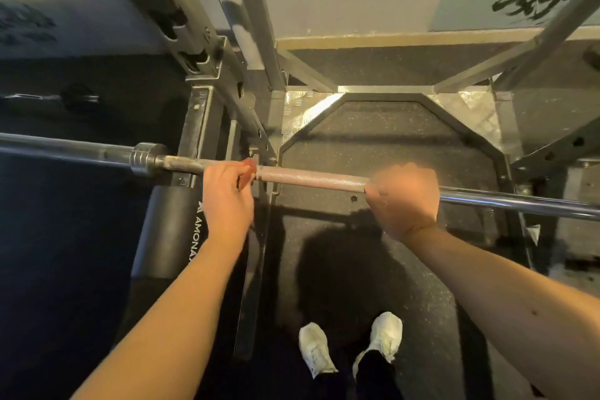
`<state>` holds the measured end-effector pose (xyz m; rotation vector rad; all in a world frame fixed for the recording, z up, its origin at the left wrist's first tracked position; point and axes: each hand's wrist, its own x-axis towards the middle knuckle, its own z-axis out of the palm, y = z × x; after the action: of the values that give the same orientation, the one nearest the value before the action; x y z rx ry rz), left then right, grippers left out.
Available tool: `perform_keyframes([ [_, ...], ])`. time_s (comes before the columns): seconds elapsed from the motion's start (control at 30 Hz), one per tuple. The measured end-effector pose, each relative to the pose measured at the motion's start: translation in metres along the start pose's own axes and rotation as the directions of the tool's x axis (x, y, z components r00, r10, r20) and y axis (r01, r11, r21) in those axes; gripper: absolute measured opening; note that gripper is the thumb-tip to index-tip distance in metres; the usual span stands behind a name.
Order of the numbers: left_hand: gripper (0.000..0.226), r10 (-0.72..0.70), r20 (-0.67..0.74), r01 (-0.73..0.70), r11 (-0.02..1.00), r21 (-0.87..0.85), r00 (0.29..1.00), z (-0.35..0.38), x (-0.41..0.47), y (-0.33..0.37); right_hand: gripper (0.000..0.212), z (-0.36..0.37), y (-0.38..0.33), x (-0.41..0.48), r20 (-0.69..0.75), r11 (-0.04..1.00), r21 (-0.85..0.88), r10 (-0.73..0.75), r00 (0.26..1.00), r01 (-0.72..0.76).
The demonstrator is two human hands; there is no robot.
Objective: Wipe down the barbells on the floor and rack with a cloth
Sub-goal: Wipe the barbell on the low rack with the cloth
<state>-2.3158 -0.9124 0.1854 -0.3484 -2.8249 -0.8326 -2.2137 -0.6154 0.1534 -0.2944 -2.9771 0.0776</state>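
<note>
A long steel barbell runs across the view at waist height, its knurled middle between my hands and a collar at the left. My left hand is closed around the bar just right of the collar, with a scrap of red cloth showing at its fingertips. My right hand is blurred and wrapped around the bar further right. No cloth shows in the right hand.
The black rack upright slants up at the left, with grey frame beams behind. A black padded roller stands below the bar. A second barbell lies on the dark floor far left. My white shoes are on the rubber mat.
</note>
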Motion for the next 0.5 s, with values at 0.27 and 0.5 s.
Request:
perform_keyframes([
  [0.27,0.014,-0.11,-0.001,0.11,0.994,-0.014,0.994,0.0,-0.007,0.004,0.033,0.007,-0.013,-0.011,-0.24,0.984,0.177,0.032,0.97,0.011],
  [0.5,0.013,-0.149,0.008,0.149,0.988,-0.031,0.989,-0.001,-0.008,0.002,0.019,0.01,-0.102,0.014,-0.321,0.978,0.202,0.024,0.947,0.043],
])
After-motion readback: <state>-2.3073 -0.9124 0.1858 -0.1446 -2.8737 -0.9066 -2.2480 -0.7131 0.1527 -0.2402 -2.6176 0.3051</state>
